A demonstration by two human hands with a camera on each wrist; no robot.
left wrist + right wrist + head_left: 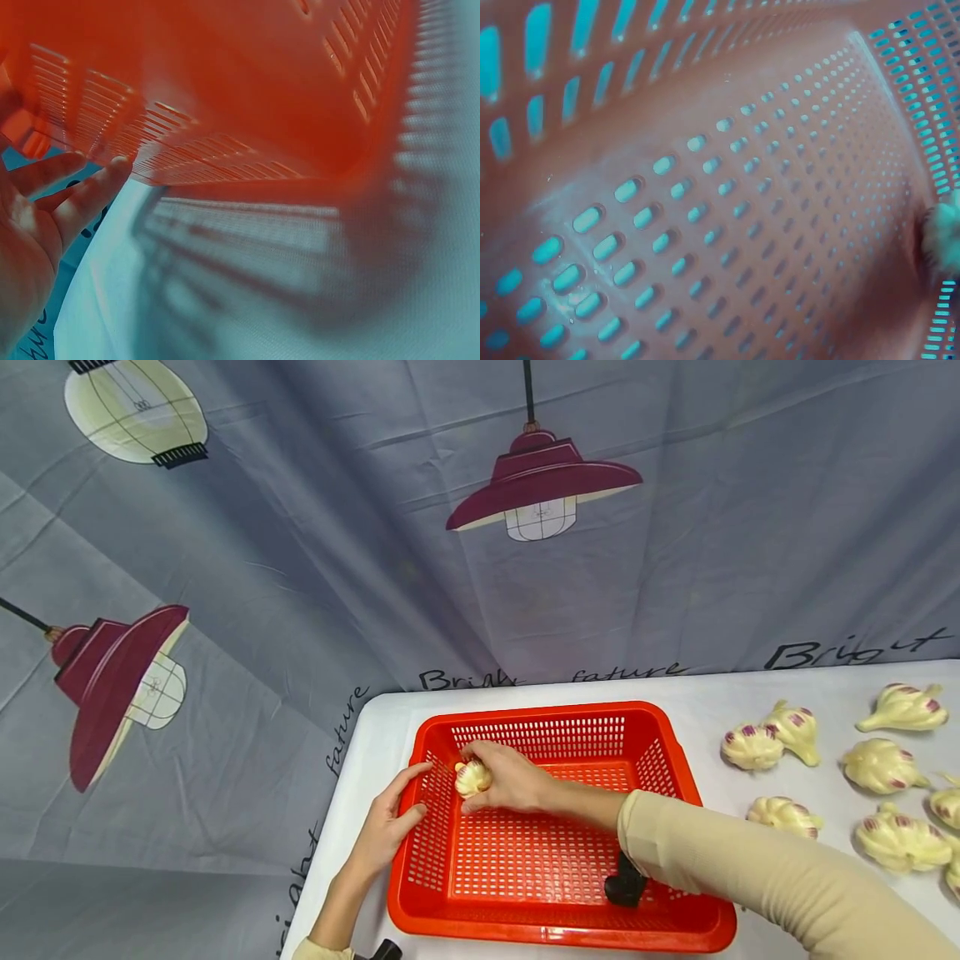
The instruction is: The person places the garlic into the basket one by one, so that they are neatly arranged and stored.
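Note:
A pale garlic bulb (472, 778) with purple streaks sits between the thumb and fingers of my right hand (513, 779), inside the red plastic basket (540, 935) near its left wall. At the right edge of the right wrist view, only a pale part of the garlic bulb (946, 234) shows. My left hand (386, 827) is at the basket's left rim, thumb and index finger spread over it. In the left wrist view, that hand's extended fingers (94, 199) touch the outside of the slotted basket wall (247, 97).
Several more garlic bulbs (881, 766) lie on the white tabletop (712, 693) to the right of the basket. Behind the table hangs a grey curtain (390, 568) printed with lamps. A black wrist device (626, 883) shows under the right sleeve (720, 852).

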